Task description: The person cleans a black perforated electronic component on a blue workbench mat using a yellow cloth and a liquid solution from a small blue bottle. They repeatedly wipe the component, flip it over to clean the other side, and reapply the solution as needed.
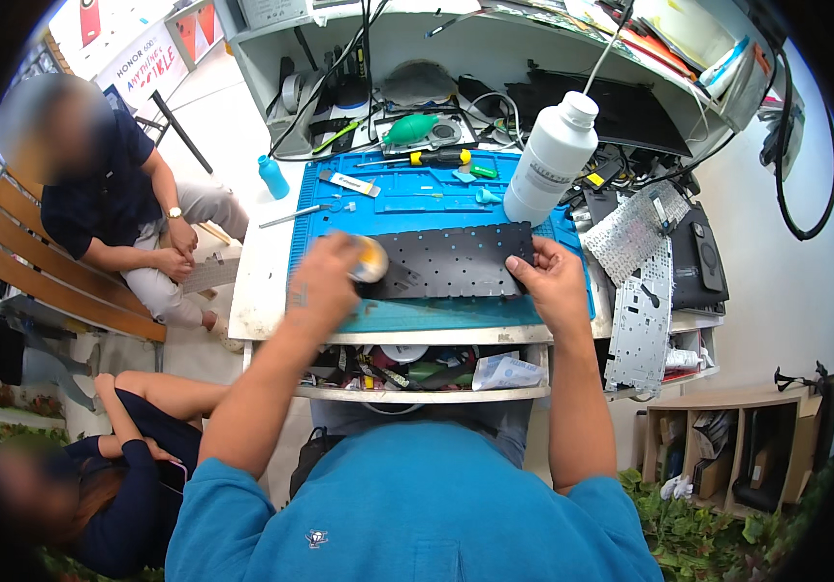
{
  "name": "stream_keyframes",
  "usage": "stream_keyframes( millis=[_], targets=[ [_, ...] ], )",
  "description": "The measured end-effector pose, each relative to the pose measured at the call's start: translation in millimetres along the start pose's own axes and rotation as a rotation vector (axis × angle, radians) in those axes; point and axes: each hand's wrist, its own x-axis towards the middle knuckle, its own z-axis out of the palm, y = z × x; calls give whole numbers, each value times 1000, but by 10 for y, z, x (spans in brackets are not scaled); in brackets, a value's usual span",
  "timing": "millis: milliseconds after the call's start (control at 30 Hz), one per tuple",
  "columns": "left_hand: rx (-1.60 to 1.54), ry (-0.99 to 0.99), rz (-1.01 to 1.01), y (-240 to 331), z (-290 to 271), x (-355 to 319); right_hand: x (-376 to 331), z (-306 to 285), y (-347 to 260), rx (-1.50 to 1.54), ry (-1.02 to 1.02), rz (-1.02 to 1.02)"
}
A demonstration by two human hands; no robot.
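Note:
A thin black perforated sheet (pixel 456 260) is held over the blue work mat (pixel 417 315). My right hand (pixel 555 286) pinches its right end, with the thumb on top. At the left end, my left hand (pixel 325 276) is closed round a small round yellow-and-white object (pixel 370 260). Motion smears that hand, so the object's exact kind does not show; it overlaps the sheet's left end. Just behind the sheet's right end stands a large white bottle (pixel 553 160).
A yellow-and-black screwdriver (pixel 441 157), a green air blower (pixel 410 129) and a small blue bottle (pixel 272 177) lie or stand beyond the sheet. Perforated metal plates (pixel 642 320) overhang the table's right side. An open cluttered drawer (pixel 417 373) is below. Two people sit at left.

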Motion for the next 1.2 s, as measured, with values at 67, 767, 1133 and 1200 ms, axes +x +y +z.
stream_keyframes(
  millis=[67, 767, 1133, 1200],
  targets=[
    [67, -106, -185, 11, -270, 188, -25, -42, -33, -41, 9, 82],
    [-43, -135, 172, 764, 536, 912, 29, -51, 20, -489, 152, 88],
    [-116, -183, 237, 832, 511, 983, 20, -76, 34, -477, 150, 89],
    [-234, -203, 402, 967, 542, 799, 33, -67, 67, -460, 147, 78]
  ],
)
